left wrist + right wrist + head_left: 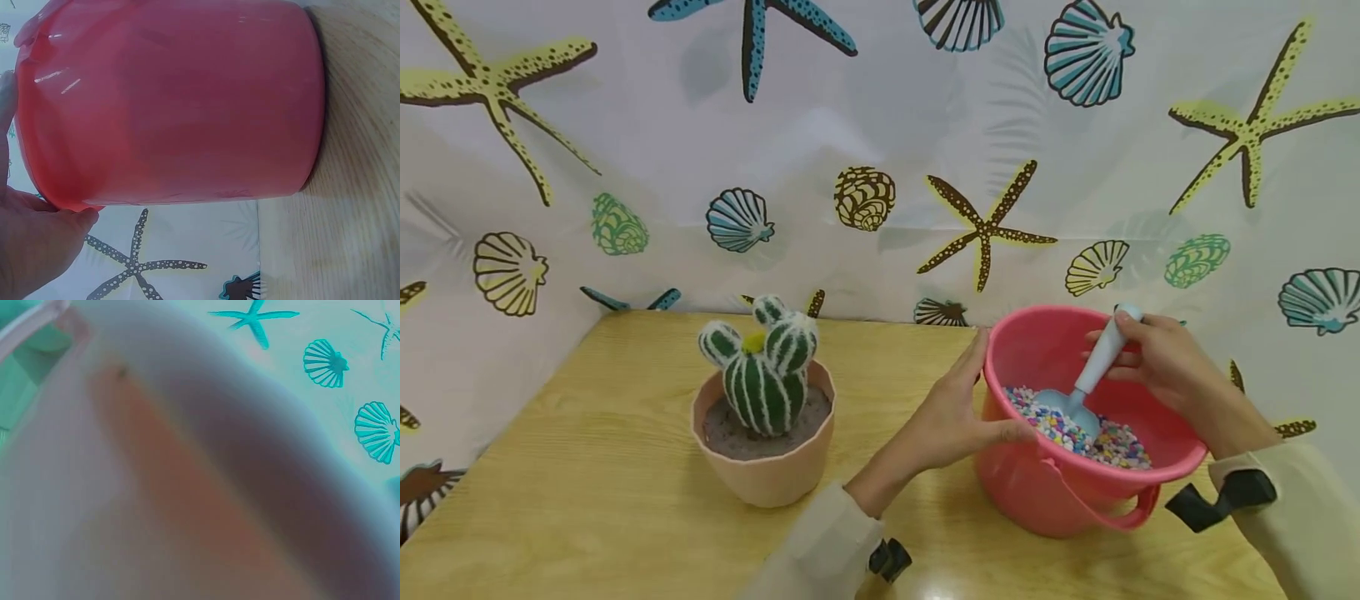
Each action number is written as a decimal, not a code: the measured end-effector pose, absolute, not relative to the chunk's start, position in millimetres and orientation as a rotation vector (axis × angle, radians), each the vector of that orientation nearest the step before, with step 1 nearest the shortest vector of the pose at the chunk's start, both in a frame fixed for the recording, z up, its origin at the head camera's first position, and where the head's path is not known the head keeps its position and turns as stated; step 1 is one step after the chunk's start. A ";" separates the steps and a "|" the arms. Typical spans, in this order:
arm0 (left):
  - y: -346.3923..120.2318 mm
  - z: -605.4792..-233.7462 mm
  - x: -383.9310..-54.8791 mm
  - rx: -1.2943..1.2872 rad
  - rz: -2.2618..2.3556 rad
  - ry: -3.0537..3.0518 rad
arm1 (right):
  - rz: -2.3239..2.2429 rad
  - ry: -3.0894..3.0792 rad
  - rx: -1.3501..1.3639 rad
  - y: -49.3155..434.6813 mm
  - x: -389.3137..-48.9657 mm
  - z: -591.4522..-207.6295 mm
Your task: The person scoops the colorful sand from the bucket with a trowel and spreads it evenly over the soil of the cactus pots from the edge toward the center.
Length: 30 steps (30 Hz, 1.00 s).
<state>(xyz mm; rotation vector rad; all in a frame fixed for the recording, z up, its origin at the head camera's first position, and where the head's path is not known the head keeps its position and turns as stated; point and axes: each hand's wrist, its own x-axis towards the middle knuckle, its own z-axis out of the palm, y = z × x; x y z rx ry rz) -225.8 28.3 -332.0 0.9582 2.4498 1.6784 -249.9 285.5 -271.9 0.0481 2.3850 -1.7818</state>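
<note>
A pink bucket [1037, 500] stands at the right of the table, with many small multicoloured pebbles [1120, 446] inside. My left hand [951, 417] holds the bucket's near left rim, thumb and fingers spread apart along it. Its fingers also show at the rim in the left wrist view. Over the bucket, my right hand [1157, 354] grips the pale handle of a small light-blue shovel [1101, 358]. The shovel's blade rests among the pebbles, its handle slanting up to the right. The right wrist view is mostly filled by a blurred close surface.
A knitted cactus [763, 387] sits in a peach pot [767, 483] on the wooden table [587, 467], left of my left hand. The bucket's handle [1120, 521] hangs down its front. A sheet [880, 100] printed with starfish and shells rises behind the table.
</note>
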 end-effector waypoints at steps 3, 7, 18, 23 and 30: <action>29.5 -330.1 -227.3 0.982 1.646 2.475 | -1.856 2.366 0.053 289.6 -248.7 -272.1; 28.6 -329.2 -226.7 0.944 1.629 2.484 | -1.873 2.419 0.061 289.9 -248.7 -272.6; 27.8 -329.2 -223.9 0.911 1.622 2.471 | -2.127 2.238 0.095 295.3 -249.2 -275.3; 28.2 -329.5 -224.2 0.917 1.631 2.460 | -2.222 2.168 0.081 297.2 -248.8 -276.3; 28.3 -328.6 -225.0 0.927 1.642 2.460 | -2.301 2.145 0.083 297.4 -248.8 -273.6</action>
